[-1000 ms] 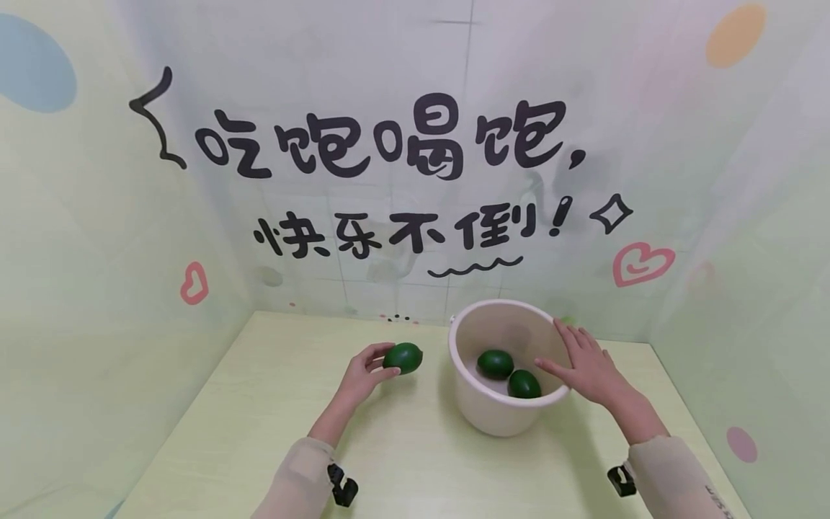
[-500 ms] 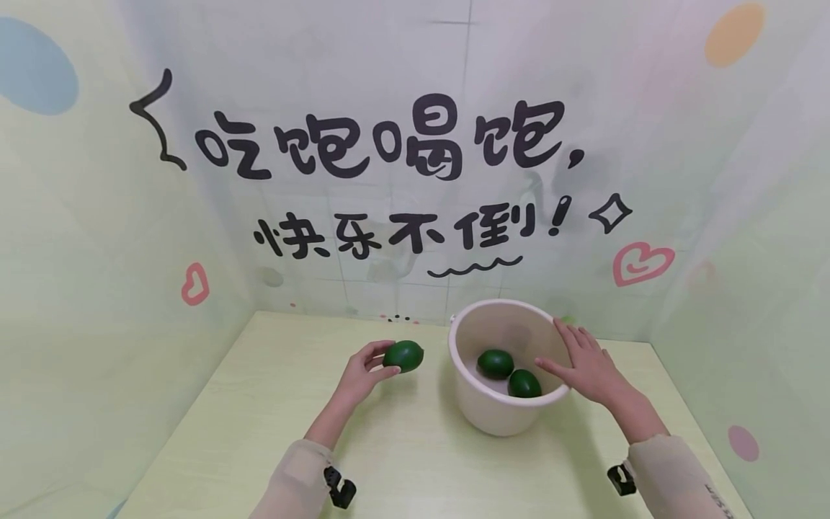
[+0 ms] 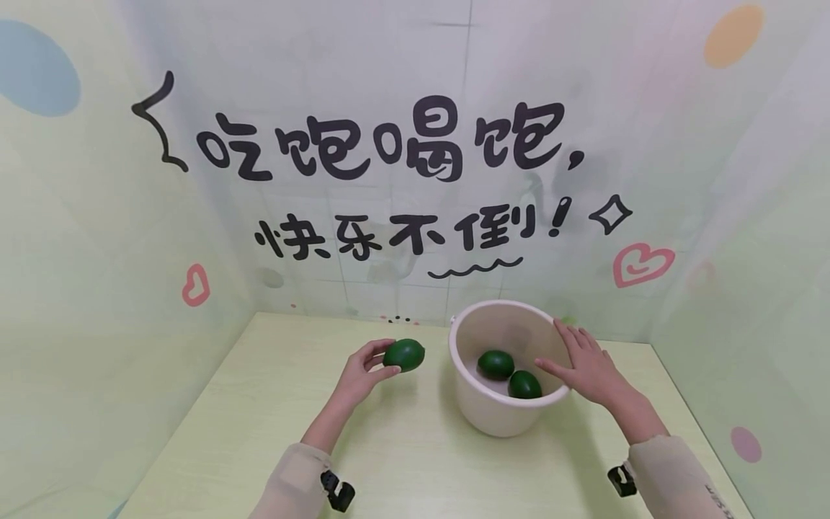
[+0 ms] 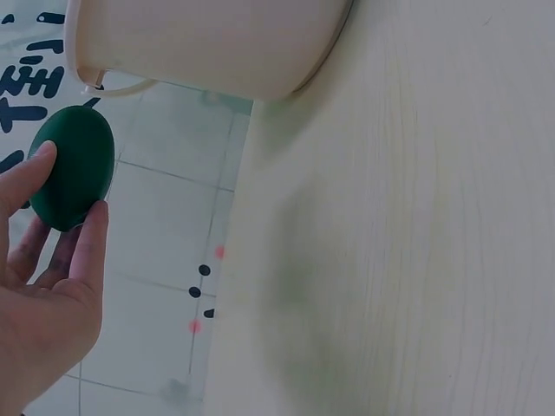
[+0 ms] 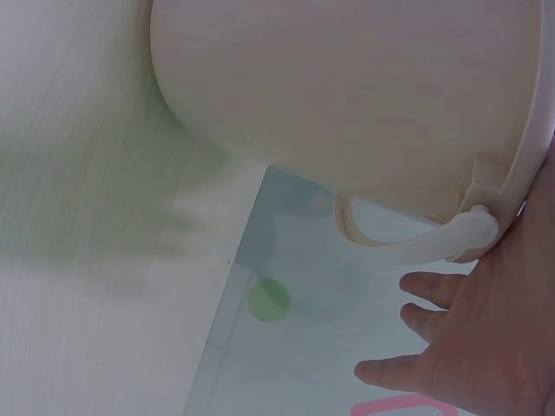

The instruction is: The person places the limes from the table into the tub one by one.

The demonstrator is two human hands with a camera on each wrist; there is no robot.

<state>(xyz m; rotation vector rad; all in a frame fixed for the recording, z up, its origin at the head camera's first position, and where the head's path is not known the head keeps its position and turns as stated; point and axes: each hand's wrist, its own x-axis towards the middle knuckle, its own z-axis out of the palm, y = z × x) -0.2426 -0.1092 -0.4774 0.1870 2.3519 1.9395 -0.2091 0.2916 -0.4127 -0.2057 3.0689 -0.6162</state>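
Observation:
In the head view my left hand (image 3: 363, 367) holds a dark green, smooth oval lime (image 3: 405, 355) above the table, left of a pale pink bucket (image 3: 499, 422). Thumb and fingertips pinch the lime (image 4: 76, 169) in the left wrist view. Two more limes lie at the bottom of the bucket, one lime (image 3: 496, 365) further back and another lime (image 3: 524, 385) nearer me. My right hand (image 3: 586, 367) rests on the bucket's right rim, its thumb over the opening. Its other fingers (image 5: 390, 373) stretch out straight outside, beside the white handle (image 5: 425, 247).
The bucket stands on a light wooden table (image 3: 389, 461) near its back edge. A printed wall covering (image 3: 389, 288) with black lettering rises behind and along both sides. A black clip (image 3: 338, 491) sits at my left sleeve, and another black clip (image 3: 622, 481) at my right.
My left hand and its lime have shifted very slightly up and to the right. The right hand, the bucket and the limes inside stay where they were.

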